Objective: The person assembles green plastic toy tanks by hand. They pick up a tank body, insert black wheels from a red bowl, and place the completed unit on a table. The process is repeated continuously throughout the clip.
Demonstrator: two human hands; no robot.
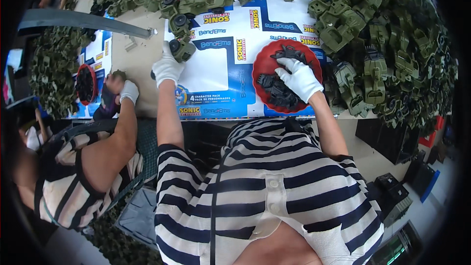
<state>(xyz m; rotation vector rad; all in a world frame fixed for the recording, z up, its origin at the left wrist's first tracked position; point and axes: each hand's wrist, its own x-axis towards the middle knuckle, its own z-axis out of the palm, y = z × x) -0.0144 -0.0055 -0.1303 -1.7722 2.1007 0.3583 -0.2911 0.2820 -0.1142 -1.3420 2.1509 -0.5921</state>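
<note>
The left glove [168,70] and right glove [300,81] look like matt cloth. The bowl [261,62] at right is smooth, faintly glossy plastic, the parts [273,87] in it ridged, dull plastic. The toys [343,24] at far right look like matt, moulded plastic. The sheet [212,65] looks like glossy paper; the near shirt [260,143], knitted cloth.

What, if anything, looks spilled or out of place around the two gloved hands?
Nothing clearly looks spilled: the black parts sit in the red bowl under the right hand. The mild oddity is the printed sheeting on the table: its designs face different ways, some upside down, perhaps like packaging stock.
</note>
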